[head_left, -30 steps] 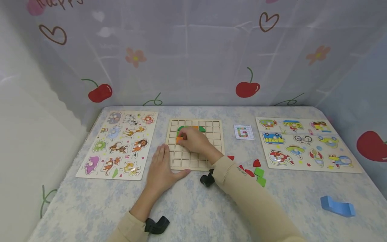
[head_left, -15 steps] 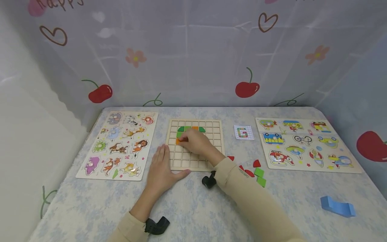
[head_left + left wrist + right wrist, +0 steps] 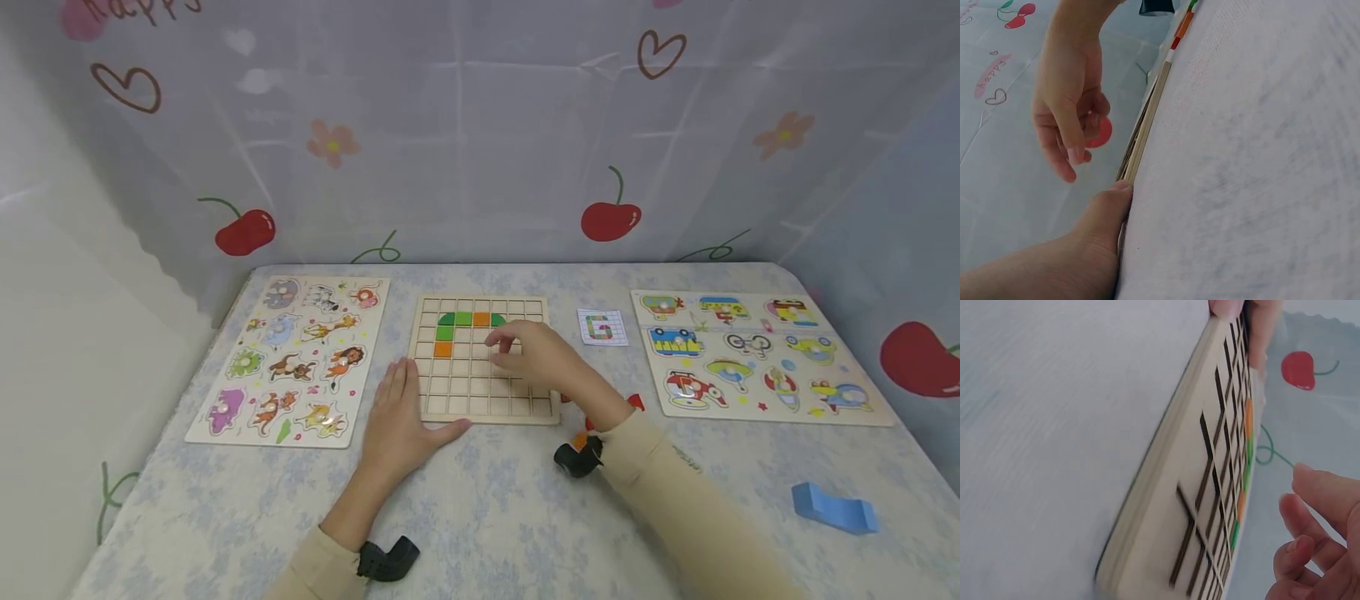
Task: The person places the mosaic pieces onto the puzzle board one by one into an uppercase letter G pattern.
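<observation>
A wooden grid board (image 3: 457, 388) lies on the table, with green and orange pieces set in its upper left cells. An orange square (image 3: 443, 350) is the lowest of them, beneath a green square (image 3: 445, 333). My left hand (image 3: 395, 425) rests at the board's near left corner, fingers straight along its side and thumb against the near edge. Above the board's right half hovers my right hand (image 3: 542, 357); its fingers are loosely bent and hold nothing. In the right wrist view the fingertips (image 3: 1305, 481) are apart from the board (image 3: 1141, 544).
A small pattern card (image 3: 602, 327) lies right of the board. Red pieces (image 3: 636, 402) and an orange piece (image 3: 581, 440) show beside my right wrist, partly hidden. An animal puzzle (image 3: 288, 350) lies left, a vehicle puzzle (image 3: 757, 367) right, and a blue block (image 3: 835, 508) near right.
My right hand has let go of the orange square, which now sits in its cell, and has moved right across the board. My left hand has stayed in place.
</observation>
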{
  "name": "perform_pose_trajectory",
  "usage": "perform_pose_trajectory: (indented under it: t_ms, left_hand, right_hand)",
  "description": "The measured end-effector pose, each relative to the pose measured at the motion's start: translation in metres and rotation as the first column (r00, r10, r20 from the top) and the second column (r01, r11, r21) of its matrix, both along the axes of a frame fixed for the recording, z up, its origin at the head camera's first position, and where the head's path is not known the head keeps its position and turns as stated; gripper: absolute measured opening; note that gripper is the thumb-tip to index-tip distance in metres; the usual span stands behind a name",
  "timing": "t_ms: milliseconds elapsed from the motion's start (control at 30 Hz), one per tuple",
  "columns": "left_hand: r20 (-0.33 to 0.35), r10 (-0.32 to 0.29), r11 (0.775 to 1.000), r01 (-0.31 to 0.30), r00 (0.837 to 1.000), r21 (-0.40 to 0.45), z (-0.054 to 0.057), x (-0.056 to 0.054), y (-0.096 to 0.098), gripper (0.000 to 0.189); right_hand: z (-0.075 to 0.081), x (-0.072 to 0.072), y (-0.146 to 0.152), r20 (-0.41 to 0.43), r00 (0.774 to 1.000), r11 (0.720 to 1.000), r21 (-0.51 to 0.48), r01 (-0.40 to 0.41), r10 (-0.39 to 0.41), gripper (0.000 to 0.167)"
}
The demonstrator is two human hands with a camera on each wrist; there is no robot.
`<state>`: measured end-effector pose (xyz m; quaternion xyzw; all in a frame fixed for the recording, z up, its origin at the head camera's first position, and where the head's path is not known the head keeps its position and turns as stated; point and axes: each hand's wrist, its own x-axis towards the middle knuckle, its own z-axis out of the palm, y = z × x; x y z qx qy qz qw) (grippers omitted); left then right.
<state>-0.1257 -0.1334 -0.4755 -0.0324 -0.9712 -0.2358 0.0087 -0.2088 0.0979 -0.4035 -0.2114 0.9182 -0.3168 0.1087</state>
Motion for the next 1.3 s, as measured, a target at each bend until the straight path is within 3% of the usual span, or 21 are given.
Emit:
perform_pose_trajectory:
  t_ms: [267,500,900,1300]
  left_hand:
    - [-0.003,-0.001,1.000,0.001,1.000,-0.001,0.000,0.000,0.000,0.130]
    - [-0.010,-0.007,1.000,0.007,1.000,0.004,0.001,0.000,0.000,0.130]
    - [-0.006,-0.007,1.000,0.007,1.000,0.015,0.002,0.000,0.001,0.130]
    - [-0.004,-0.001,1.000,0.001,1.000,0.013,0.002,0.001,0.001,0.129]
  right_hand:
    - [0.012,0.017,0.049,0.054,0.996,0.997,-0.005,0.076,-0.075,0.029]
    - [0.015,0.036,0.089,0.037,0.992,0.992,0.043,0.121,-0.122,0.028]
    - [-0.006,0.071,0.148,0.040,0.981,0.971,0.162,0.179,-0.187,0.021]
    - [-0.012,0.094,0.165,-0.026,0.969,0.922,0.302,0.241,-0.244,0.027]
